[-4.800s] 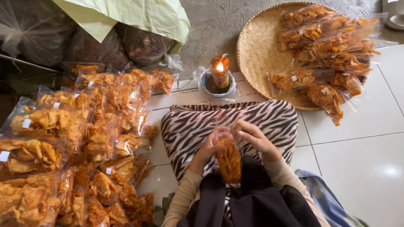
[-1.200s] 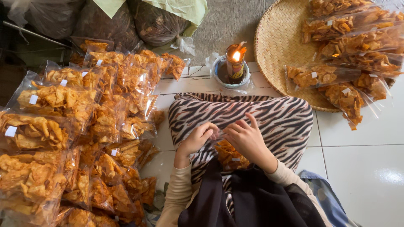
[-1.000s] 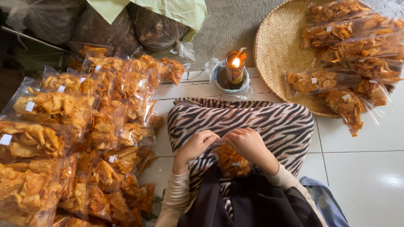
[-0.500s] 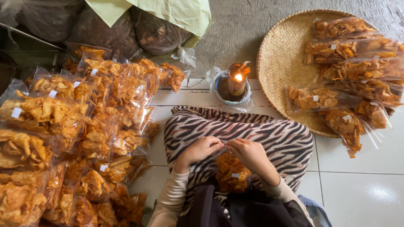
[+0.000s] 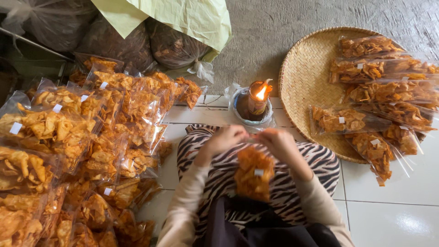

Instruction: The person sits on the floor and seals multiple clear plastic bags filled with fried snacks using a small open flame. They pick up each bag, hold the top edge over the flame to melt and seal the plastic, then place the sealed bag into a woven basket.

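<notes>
A clear plastic bag of orange chips (image 5: 253, 174) hangs over my zebra-striped lap (image 5: 320, 164). My left hand (image 5: 225, 139) and my right hand (image 5: 277, 142) both pinch its open top edge, held out close to the flame of a small burning lamp (image 5: 257, 98). The lamp stands in a dish on the white tiled floor just beyond my knees.
A big heap of filled chip bags (image 5: 87, 137) lies on my left. A round woven tray (image 5: 305, 87) on my right carries several more bags (image 5: 379, 91). Dark sacks (image 5: 114, 41) and a pale green sheet (image 5: 183, 18) sit at the back.
My hands have lifted the bag's top from my lap and moved it forward to the flame. The view has shifted slightly.
</notes>
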